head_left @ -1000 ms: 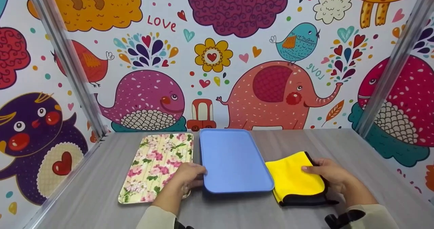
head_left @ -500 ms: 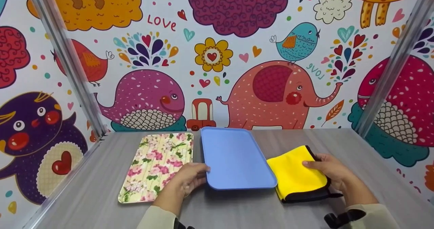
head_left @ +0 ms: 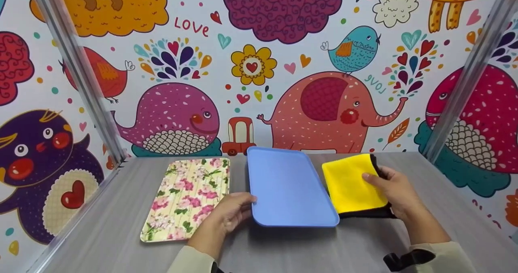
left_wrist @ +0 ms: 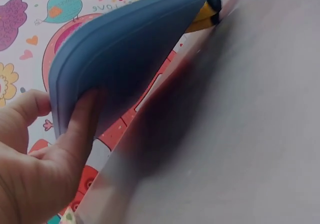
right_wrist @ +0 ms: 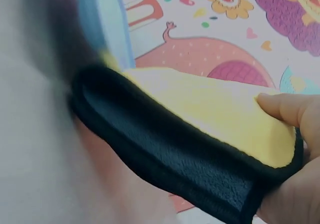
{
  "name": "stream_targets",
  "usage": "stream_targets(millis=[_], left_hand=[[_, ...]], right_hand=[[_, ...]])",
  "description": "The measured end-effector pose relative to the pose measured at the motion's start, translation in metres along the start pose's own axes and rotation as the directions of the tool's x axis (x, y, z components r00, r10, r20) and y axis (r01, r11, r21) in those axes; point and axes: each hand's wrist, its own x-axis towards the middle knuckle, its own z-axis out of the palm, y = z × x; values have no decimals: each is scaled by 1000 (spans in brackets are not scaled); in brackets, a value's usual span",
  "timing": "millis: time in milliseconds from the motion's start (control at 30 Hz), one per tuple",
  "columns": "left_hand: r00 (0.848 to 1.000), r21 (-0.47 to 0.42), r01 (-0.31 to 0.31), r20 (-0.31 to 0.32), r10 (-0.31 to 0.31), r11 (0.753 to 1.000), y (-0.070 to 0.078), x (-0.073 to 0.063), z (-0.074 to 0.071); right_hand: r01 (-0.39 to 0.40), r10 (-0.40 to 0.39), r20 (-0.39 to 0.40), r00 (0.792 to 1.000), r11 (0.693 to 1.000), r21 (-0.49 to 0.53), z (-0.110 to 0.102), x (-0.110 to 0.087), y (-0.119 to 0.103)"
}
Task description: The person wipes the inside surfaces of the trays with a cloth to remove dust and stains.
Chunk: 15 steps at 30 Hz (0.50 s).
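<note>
My left hand (head_left: 231, 214) pinches the left edge of a blue tray (head_left: 289, 188), thumb on top and fingers beneath. The left wrist view shows the tray's underside (left_wrist: 135, 49) raised above the table, casting a dark shadow. On the right, my right hand (head_left: 398, 188) grips a folded yellow cloth (head_left: 352, 184) by its right side, thumb on the yellow face. The cloth has a black border and a dark inner face (right_wrist: 170, 149) that shows at the fold in the right wrist view. Its left edge is right at the tray's right edge.
A flower-patterned tray (head_left: 186, 200) lies on the grey table (head_left: 291, 252), left of the blue tray. A wall with cartoon animals (head_left: 319, 111) closes off the back, and metal posts (head_left: 87, 87) stand at the corners.
The blue tray has shifted right and up, tilting a little more, with my left hand on it. My right hand has lifted the yellow cloth upward, and its fold has come off the table.
</note>
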Motion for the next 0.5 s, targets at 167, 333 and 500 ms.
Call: stream_targets(millis=[167,333,500], left_hand=[[1000,-14,-16,13,16,1000,3,-2,6],[1000,-14,-19,-2,19,1000,6,-5,9],[1000,-5,-31,-4,31,1000,5,-6,13]], right_hand=[[92,-97,-68,993,994,-67,13,-8,-10],[171,-181,-72,981,977,-131,26,-15,-13],[261,-273,-45,961,948,-181,39,-22,-15]])
